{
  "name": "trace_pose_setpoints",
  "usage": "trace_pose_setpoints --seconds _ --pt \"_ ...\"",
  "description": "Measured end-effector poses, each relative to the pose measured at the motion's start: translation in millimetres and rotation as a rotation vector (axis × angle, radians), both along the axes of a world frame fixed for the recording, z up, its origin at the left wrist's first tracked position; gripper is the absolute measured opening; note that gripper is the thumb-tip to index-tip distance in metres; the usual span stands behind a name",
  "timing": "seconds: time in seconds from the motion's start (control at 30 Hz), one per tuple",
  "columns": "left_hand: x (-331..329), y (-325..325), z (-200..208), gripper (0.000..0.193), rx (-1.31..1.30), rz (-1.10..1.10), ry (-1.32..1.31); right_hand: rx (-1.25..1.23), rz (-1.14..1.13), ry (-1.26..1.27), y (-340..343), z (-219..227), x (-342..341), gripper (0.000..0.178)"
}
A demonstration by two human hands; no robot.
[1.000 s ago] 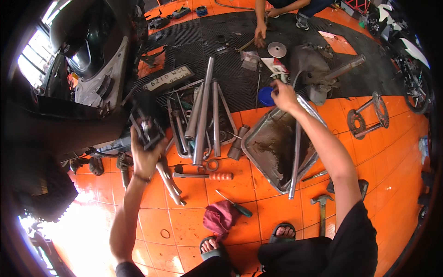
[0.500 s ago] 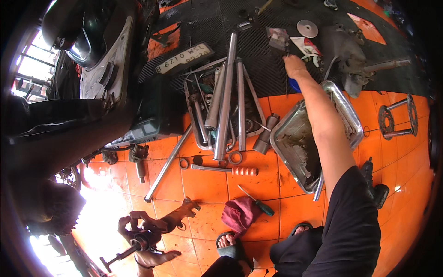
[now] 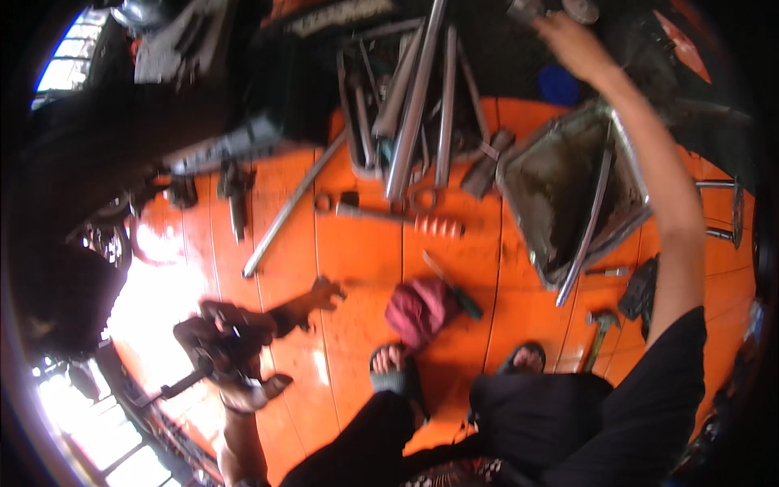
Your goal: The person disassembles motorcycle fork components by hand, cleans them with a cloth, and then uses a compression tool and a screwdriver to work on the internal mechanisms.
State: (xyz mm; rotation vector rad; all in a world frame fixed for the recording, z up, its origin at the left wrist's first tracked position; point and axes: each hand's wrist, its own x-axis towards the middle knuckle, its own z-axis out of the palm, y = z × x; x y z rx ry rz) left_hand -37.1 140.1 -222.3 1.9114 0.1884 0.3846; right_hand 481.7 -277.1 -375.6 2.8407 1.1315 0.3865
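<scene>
My left hand (image 3: 243, 390) is wrapped round a dark metal part (image 3: 223, 345) at the lower left. That part has a forked, claw-like end (image 3: 320, 296) and a thin stem with a crossbar; its exact kind is unclear. Far off at the top, my right hand (image 3: 572, 45) reaches over the black mat with its arm stretched out. Its fingertips are at a small greyish packet (image 3: 526, 10), beside a pale disc (image 3: 581, 10). Motion smears those fingers, so whether they grip the packet does not show. A blue round object (image 3: 558, 85) lies below that hand.
A dirty metal pan (image 3: 540, 174) holds a metal tube. Left of it stands a tray (image 3: 345, 105) of tubes and tools. On the orange tiles lie an orange-handled tool (image 3: 438, 226), a red cloth (image 3: 418, 312), a screwdriver (image 3: 469, 302) and a hammer (image 3: 599, 333). A vehicle stands at upper left.
The view has tipped down, so the whole scene sits higher, and the hammer has come into sight. My right hand has moved farther out to the packet. My left hand keeps hold of the metal part.
</scene>
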Motion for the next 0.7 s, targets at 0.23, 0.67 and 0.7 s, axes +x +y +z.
trace_pose_setpoints --seconds 0.23,0.67,0.7 --pt "-15 -28 23 0.063 -0.050 0.021 -0.184 0.318 0.032 0.362 -8 97 -164 0.040" --pt "-1 -108 -22 0.085 -0.572 -0.204 -0.284 0.105 -0.490 0.790 -97 272 -423 0.029" --pt "-2 -108 -29 0.088 -0.572 -0.250 -0.259 0.135 -0.424 0.708 -107 276 -434 0.029"
